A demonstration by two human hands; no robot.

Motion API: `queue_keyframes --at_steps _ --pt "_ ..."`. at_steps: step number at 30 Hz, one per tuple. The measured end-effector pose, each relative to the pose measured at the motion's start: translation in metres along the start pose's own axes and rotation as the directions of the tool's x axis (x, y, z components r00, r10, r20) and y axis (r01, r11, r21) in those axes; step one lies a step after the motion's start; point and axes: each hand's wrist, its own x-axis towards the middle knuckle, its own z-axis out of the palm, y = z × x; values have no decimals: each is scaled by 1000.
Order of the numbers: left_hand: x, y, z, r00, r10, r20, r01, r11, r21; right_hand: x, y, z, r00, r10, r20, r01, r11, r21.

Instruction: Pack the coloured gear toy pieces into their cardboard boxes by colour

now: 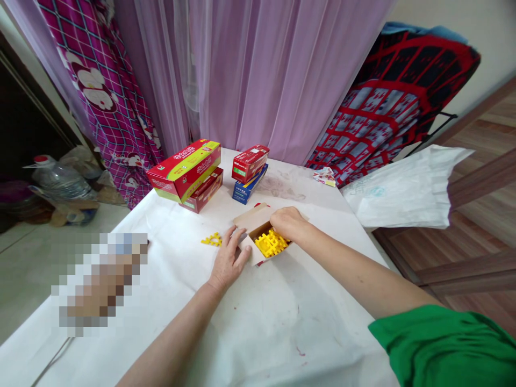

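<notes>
An open cardboard box [253, 253] with raised flaps sits on the white-covered table, with yellow plastic lattice pieces [271, 244] inside it. My right hand [287, 221] reaches over the box's far right side, fingers curled down at its opening; the fingertips are hidden, so what they hold does not show. Beside the box's left flap rests my left hand [230, 259], fingers apart and nothing held. Its thumb is at the flap; whether it presses on it I cannot tell. Just left of those fingers, a few yellow pieces [212, 239] lie on the tablecloth.
At the back left, a large red and yellow-green box [185, 167] is stacked on a darker red box [205, 192]. A small red box [250, 162] sits on a blue box [246, 189]. A blurred-out object [105, 279] lies at left; a white bag [407, 188] hangs at right.
</notes>
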Motion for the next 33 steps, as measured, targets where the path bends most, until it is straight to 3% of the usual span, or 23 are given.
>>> queue_keyframes --at_steps 6,10,14,19,27,33 --pt "0 0 0 1000 18 -15 -18 1000 19 -9 -6 -1 997 -79 -4 79 997 -23" --pt "1 0 0 1000 19 -9 -19 1000 16 -23 4 -6 985 -155 -74 147 984 -98" --pt "1 -1 0 1000 6 -7 -6 1000 4 -47 21 -7 966 -106 -235 83 991 -107" --pt "0 -1 1 1000 -8 -2 8 1000 -4 -74 30 8 912 17 -409 -35 999 -36" --pt "1 1 -1 1000 5 1 -5 1000 17 -82 18 38 943 152 -297 -142 988 56" --pt "2 0 -1 1000 2 4 -2 1000 6 -82 18 29 952 235 -196 -212 969 128"
